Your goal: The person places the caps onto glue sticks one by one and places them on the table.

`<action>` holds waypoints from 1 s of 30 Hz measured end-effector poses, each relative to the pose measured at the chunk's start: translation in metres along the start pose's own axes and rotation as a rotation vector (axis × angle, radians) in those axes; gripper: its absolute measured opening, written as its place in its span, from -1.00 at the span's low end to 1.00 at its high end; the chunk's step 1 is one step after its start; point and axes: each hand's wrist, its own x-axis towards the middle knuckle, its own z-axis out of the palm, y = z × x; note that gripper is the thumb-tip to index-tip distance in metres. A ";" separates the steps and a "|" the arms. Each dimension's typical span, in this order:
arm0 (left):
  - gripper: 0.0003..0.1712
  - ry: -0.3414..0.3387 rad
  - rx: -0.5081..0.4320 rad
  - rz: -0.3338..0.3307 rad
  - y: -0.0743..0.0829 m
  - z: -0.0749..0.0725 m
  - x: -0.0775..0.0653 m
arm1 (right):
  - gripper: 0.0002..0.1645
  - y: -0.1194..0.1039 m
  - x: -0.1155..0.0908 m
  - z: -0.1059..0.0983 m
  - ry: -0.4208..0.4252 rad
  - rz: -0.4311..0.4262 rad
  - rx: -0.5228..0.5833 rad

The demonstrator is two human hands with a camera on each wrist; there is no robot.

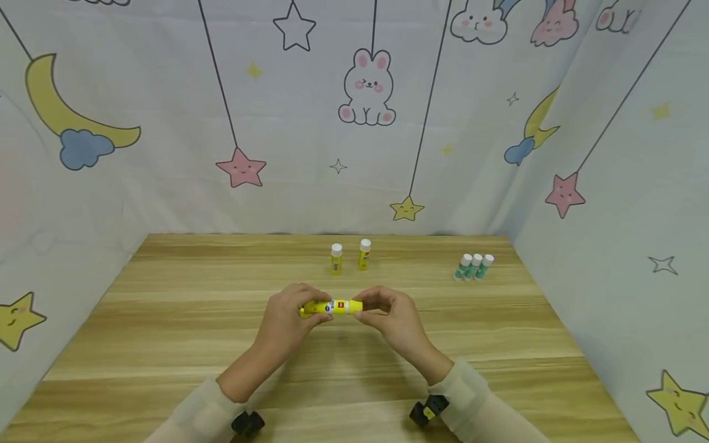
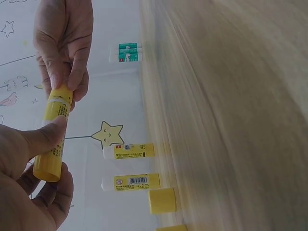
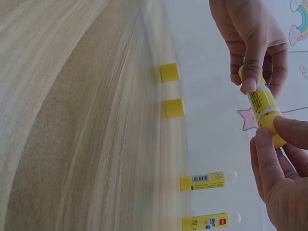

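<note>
Both hands hold one yellow glue stick (image 1: 339, 307) level above the wooden table, one hand at each end. My left hand (image 1: 288, 312) grips its left end, the thumb lying along the printed barrel in the left wrist view. The fingertips of my right hand (image 1: 400, 323) pinch the yellow right end, beside a pale ring that shows in the right wrist view. Farther back stand two more yellow glue sticks, a left one (image 1: 336, 259) and a right one (image 1: 364, 255), with white tops. Two loose yellow caps, one (image 3: 170, 72) beyond the other (image 3: 174, 108), stand on the table.
Three green-and-white sticks (image 1: 473, 267) with white tops are grouped at the back right of the table (image 1: 183, 344). A pale curtain (image 1: 310, 203) printed with stars, moons and rabbits rises behind the table and along its sides.
</note>
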 end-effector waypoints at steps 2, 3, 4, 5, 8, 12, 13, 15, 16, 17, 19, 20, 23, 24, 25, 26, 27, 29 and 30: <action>-0.64 0.003 -0.008 0.005 0.000 0.000 -0.001 | -0.73 0.000 0.000 0.000 0.003 0.005 -0.005; -0.64 0.005 -0.011 0.007 0.000 0.000 -0.001 | -0.73 0.000 0.000 0.001 0.007 0.008 -0.007; -0.64 0.007 -0.017 0.008 0.000 0.001 -0.001 | -0.74 0.000 0.000 0.001 0.010 0.007 -0.010; -0.64 0.008 -0.020 0.008 0.000 0.001 -0.001 | -0.74 0.000 -0.001 0.001 0.013 0.005 -0.012; -0.63 0.014 -0.028 0.005 0.001 0.001 -0.001 | -0.74 -0.001 -0.001 0.002 0.024 0.008 -0.016; -0.63 0.012 -0.043 0.012 0.002 0.001 -0.002 | -0.74 -0.009 -0.003 0.003 0.031 0.019 -0.011; -0.64 0.010 -0.048 0.015 0.002 0.001 -0.002 | -0.75 -0.015 -0.005 0.003 0.032 0.019 -0.017; -0.64 0.008 -0.050 0.022 0.002 0.001 -0.002 | -0.76 -0.027 -0.008 0.004 0.036 0.015 -0.026; -0.64 0.009 -0.051 0.025 0.002 0.002 -0.002 | -0.77 -0.032 -0.009 0.004 0.039 0.009 -0.034; -0.64 0.010 -0.053 0.027 0.002 0.003 -0.002 | -0.78 -0.038 -0.010 0.004 0.044 0.003 -0.046; -0.65 0.015 -0.054 0.030 0.002 0.004 -0.002 | -0.78 -0.044 -0.012 0.005 0.054 -0.002 -0.054; -0.65 0.018 -0.053 0.033 0.002 0.005 -0.002 | -0.79 -0.044 -0.012 0.005 0.060 -0.002 -0.054; -0.65 0.023 -0.050 0.041 0.004 0.007 -0.002 | -0.80 -0.044 -0.013 0.005 0.079 0.007 -0.054; -0.65 0.022 -0.046 0.043 0.004 0.007 -0.002 | -0.80 -0.044 -0.013 0.006 0.085 0.015 -0.052; -0.65 0.022 -0.043 0.045 0.005 0.007 -0.002 | -0.80 -0.044 -0.013 0.006 0.090 0.022 -0.044; -0.64 0.022 -0.039 0.047 0.005 0.008 -0.002 | -0.79 -0.043 -0.013 0.006 0.094 0.027 -0.038; -0.64 0.022 -0.036 0.047 0.006 0.008 -0.002 | -0.79 -0.042 -0.013 0.007 0.099 0.034 -0.035; -0.64 0.020 -0.031 0.047 0.006 0.008 -0.002 | -0.79 -0.039 -0.012 0.008 0.106 0.039 -0.029; -0.64 0.021 -0.030 0.046 0.006 0.008 -0.002 | -0.78 -0.035 -0.011 0.008 0.108 0.043 -0.024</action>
